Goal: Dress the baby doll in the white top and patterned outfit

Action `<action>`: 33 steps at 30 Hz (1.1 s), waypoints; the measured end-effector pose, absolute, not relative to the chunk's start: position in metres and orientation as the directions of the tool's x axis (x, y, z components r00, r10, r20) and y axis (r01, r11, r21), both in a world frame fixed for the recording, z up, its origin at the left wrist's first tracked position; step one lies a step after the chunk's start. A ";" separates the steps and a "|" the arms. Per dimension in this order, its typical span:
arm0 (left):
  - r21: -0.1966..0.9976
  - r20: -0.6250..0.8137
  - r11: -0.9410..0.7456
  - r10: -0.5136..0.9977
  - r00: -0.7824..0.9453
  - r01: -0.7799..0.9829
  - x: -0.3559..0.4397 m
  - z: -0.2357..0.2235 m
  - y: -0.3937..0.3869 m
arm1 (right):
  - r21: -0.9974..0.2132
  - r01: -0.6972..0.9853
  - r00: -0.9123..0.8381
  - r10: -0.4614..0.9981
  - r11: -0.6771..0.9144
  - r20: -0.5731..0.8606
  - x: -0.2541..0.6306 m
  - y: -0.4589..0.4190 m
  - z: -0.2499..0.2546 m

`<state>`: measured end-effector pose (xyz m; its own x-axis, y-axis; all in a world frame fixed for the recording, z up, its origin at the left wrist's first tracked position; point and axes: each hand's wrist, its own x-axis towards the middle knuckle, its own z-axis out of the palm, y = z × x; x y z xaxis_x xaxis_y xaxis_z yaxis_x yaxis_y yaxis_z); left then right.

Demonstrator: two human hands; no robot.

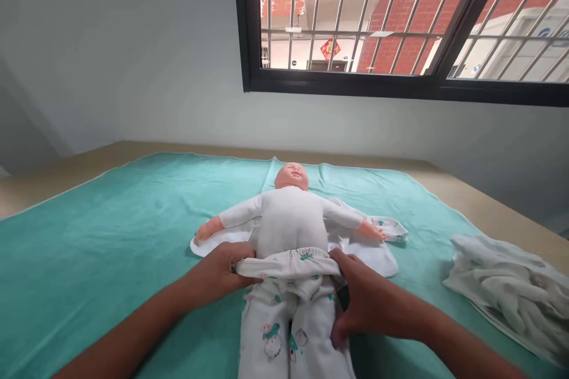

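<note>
Desk (453, 180), wood-toned, overlaid with a turquoise cloth (133, 219); black-framed, barred window (355, 18) at upper right; crumpled pale fabric (511, 296) at lower right. Baby doll (291, 222), one, centre of the frame, face up, white torso, arms spread over a white garment (371, 254) lying open beneath. Printed baby pants (267, 308), one pair, lower centre, covering the doll's lower body, waistband (288, 263) pinched at its two ends by the left hand (229, 269) and right hand (367, 296).
</note>
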<state>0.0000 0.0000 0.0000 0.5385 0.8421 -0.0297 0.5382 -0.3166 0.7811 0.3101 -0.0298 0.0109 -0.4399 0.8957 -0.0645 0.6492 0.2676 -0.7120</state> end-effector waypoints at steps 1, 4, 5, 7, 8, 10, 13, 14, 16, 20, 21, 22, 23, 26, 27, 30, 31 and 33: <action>0.790 -0.052 -0.294 0.842 0.537 0.539 0.000 0.000 -0.002 | -0.696 0.673 -0.401 0.914 0.250 -0.060 0.308 -0.032 0.008; 0.808 -0.102 -0.221 0.861 0.498 0.547 0.001 0.005 -0.007 | -0.648 0.693 -0.412 0.911 0.315 0.002 0.301 -0.033 -0.001; 0.810 -0.111 -0.198 0.873 0.475 0.553 0.002 0.008 -0.008 | -0.624 0.682 -0.459 0.887 0.382 0.042 0.299 -0.033 -0.003; 0.813 -0.153 -0.142 0.884 0.443 0.564 0.005 0.016 -0.011 | -0.565 0.619 -0.582 0.802 0.545 0.135 0.295 -0.033 -0.006; 0.816 -0.194 -0.103 0.878 0.438 0.568 0.006 0.019 -0.012 | -0.536 0.573 -0.636 0.749 0.620 0.186 0.293 -0.034 -0.007; 0.816 -0.283 -0.031 0.849 0.445 0.578 0.007 0.024 -0.014 | -0.480 0.486 -0.698 0.655 0.730 0.289 0.290 -0.035 -0.011; 0.798 -0.331 -0.013 0.826 0.456 0.602 0.006 0.024 -0.015 | -0.409 0.440 -0.699 0.591 0.799 0.403 0.290 -0.037 -0.017; 0.788 -0.319 -0.040 0.827 0.463 0.614 0.005 0.023 -0.016 | -0.395 0.444 -0.690 0.589 0.804 0.421 0.290 -0.038 -0.018; 0.761 -0.287 -0.109 0.827 0.483 0.639 0.002 0.017 -0.018 | -0.405 0.458 -0.678 0.605 0.791 0.416 0.292 -0.040 -0.021; 0.713 -0.209 -0.251 0.816 0.540 0.654 0.000 0.011 -0.026 | -0.629 0.464 -0.624 0.734 0.624 0.268 0.294 -0.043 -0.020; 0.713 -0.186 -0.283 0.806 0.562 0.641 0.001 0.011 -0.028 | -0.697 0.452 -0.603 0.766 0.558 0.223 0.293 -0.043 -0.018; 0.714 -0.154 -0.321 0.794 0.588 0.622 0.003 0.012 -0.031 | -0.754 0.434 -0.583 0.792 0.494 0.182 0.293 -0.042 -0.016; 0.712 -0.118 -0.363 0.781 0.613 0.601 0.006 0.014 -0.033 | -0.798 0.414 -0.570 0.808 0.438 0.148 0.292 -0.042 -0.013; 0.679 -0.006 -0.451 0.786 0.619 0.579 0.016 0.022 -0.045 | -0.859 0.386 -0.552 0.831 0.336 0.077 0.291 -0.044 0.001; 0.672 0.012 -0.447 0.804 0.595 0.591 0.018 0.025 -0.051 | -0.855 0.407 -0.546 0.836 0.320 0.053 0.292 -0.048 0.006; 0.704 0.036 -0.421 0.826 0.562 0.573 0.019 0.030 -0.077 | -0.805 0.532 -0.499 0.865 0.264 -0.046 0.299 -0.070 0.020; 0.711 0.062 -0.444 0.812 0.580 0.546 0.017 0.029 -0.087 | -0.785 0.569 -0.484 0.871 0.246 -0.078 0.301 -0.081 0.021; 0.657 0.179 -0.547 0.782 0.597 0.518 0.014 0.020 -0.109 | -0.746 0.612 -0.477 0.875 0.264 -0.082 0.305 -0.103 0.015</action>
